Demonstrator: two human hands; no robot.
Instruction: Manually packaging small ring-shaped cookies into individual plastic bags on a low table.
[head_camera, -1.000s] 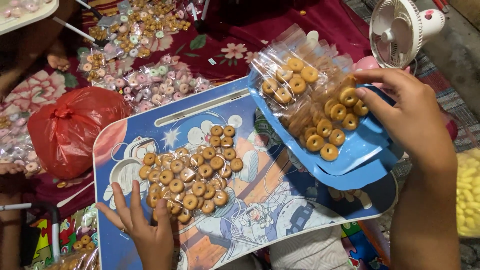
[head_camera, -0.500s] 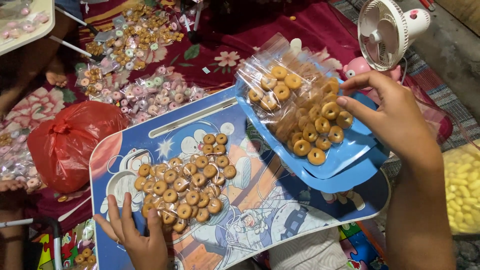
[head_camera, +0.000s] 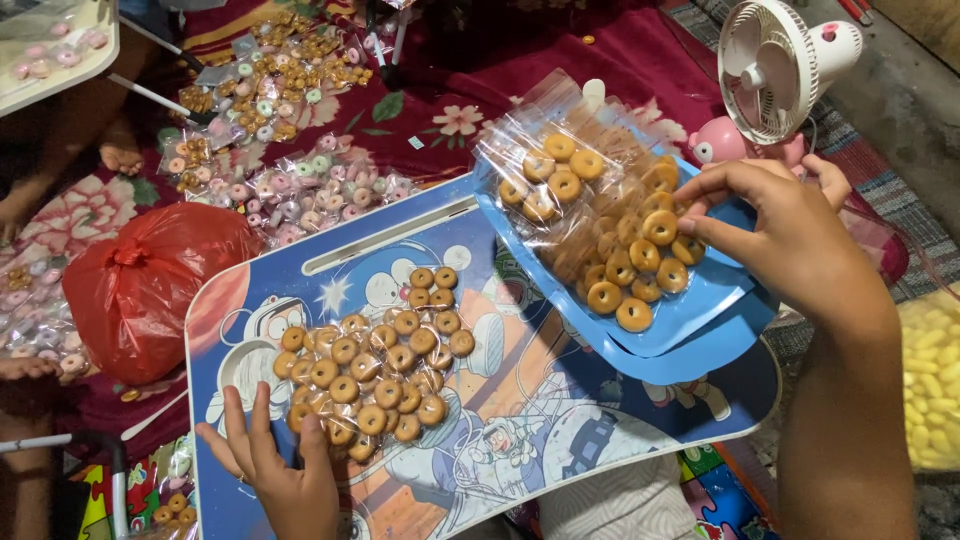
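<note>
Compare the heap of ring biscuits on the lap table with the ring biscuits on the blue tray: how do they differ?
The heap on the lap table lies bare on the printed top, beside the left hand. The biscuits on the blue tray sit raised, partly under clear plastic bags, with the right hand touching them. Both are small golden-brown rings.

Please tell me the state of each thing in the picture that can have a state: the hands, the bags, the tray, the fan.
left hand: flat on the tray, fingers spread, touching the ring biscuits
right hand: fingers pinching among biscuits on the blue scoop
clear bag: open, lying on the scoop
blue scoop: part-filled
red bag: knotted shut
lap tray: level
fan: cannot tell whether running
</note>
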